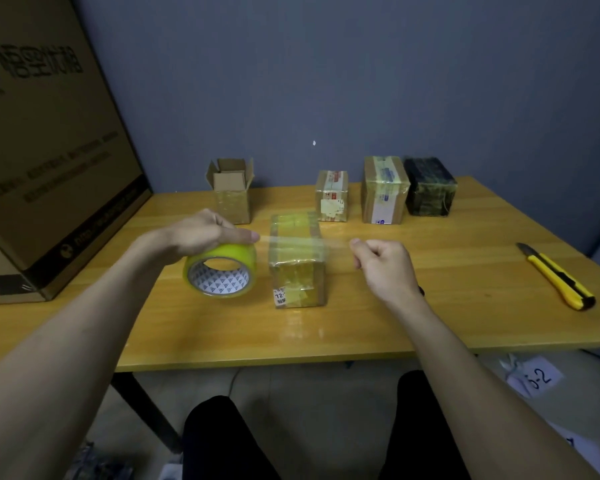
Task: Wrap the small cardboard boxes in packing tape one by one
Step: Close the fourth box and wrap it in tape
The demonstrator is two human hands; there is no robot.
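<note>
there, open box [231, 188] behind tape roll [221, 271]

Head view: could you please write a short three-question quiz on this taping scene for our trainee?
1. True or false: the left hand rests on the tape roll.
2. What does the right hand pinch? A) knife B) tape end C) box flap
3. How many boxes stand along the wall behind the near box?

Key: 1 true; 2 B, the tape end; 3 four. The knife lies untouched at the right.
</note>
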